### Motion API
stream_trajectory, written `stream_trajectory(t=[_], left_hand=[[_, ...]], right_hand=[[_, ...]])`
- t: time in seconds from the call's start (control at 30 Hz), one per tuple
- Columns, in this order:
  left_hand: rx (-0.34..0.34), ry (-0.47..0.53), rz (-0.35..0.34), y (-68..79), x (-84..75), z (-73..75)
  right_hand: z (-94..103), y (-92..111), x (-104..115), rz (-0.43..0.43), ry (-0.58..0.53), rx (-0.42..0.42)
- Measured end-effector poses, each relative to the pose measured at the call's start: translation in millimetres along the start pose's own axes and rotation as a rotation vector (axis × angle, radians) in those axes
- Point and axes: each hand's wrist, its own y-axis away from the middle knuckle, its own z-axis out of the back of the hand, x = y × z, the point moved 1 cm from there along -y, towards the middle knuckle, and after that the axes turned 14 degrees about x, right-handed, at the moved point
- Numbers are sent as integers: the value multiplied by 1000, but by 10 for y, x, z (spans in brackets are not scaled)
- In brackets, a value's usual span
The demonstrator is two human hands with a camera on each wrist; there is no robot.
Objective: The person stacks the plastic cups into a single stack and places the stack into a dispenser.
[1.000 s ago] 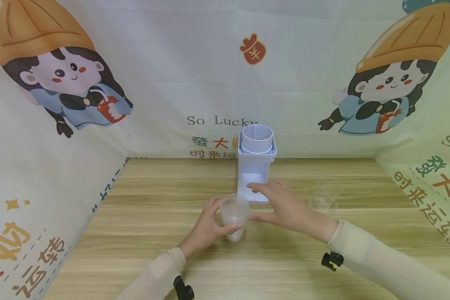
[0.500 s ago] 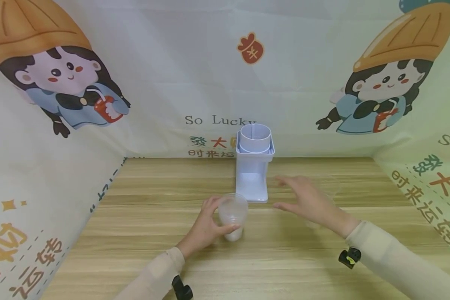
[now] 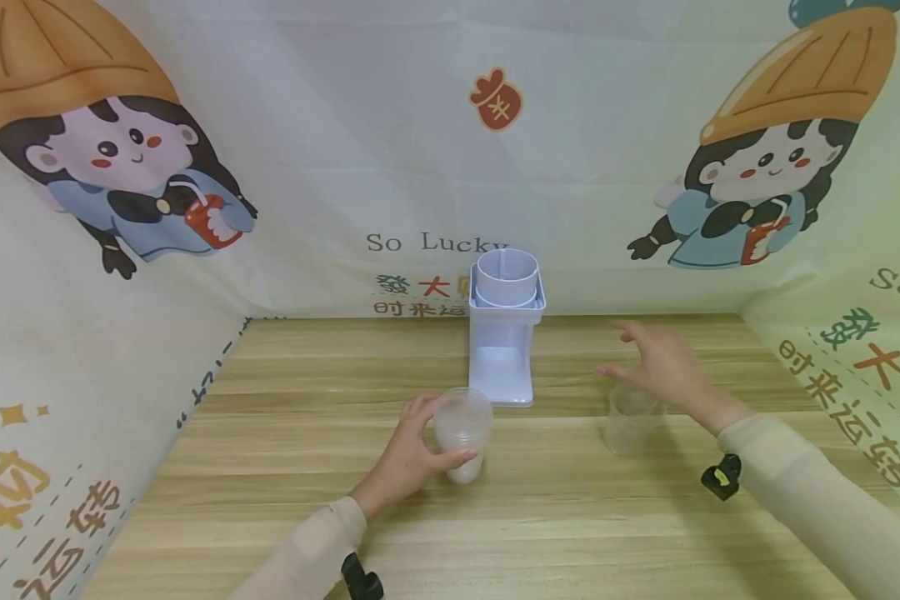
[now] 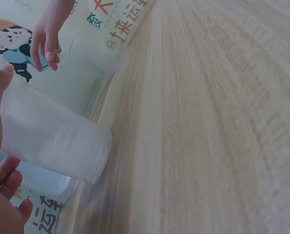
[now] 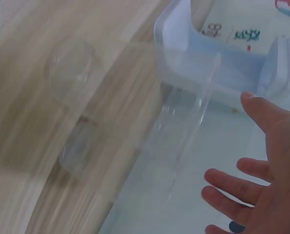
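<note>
My left hand (image 3: pixel 397 462) grips a stack of clear plastic cups (image 3: pixel 462 429), thumb on the near side and fingers round the far side. In the left wrist view the cup stack (image 4: pixel 57 131) stands with its base close to the wood. My right hand (image 3: pixel 667 367) hovers over a clear plastic cup (image 3: pixel 633 425) at the right, fingers apart and nothing between them. Two see-through cups show in the right wrist view, the nearer cup (image 5: pixel 179 112) overlapping the blue holder. Behind my left hand stands a pale blue cup holder (image 3: pixel 501 358) with a round tube on top.
All stands on a wood-grain table (image 3: pixel 307 533). A printed cloth backdrop (image 3: pixel 345 125) rises behind it and along both sides, just behind the holder. Black cameras (image 3: pixel 722 477) sit on both wrists.
My right hand has left the cup stack and moved right, to above the loose clear cups. My left hand stays on the stack, nearly still.
</note>
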Motion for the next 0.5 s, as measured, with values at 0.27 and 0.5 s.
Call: stream_trajectory(t=[0.27,0.5], left_hand=[[11,0,-3,5,-2,3],[18,-1,7,2,2,3]], right_hand=[[143,33,-222,-120,9,94],[167,60,-298,-230,25,150]])
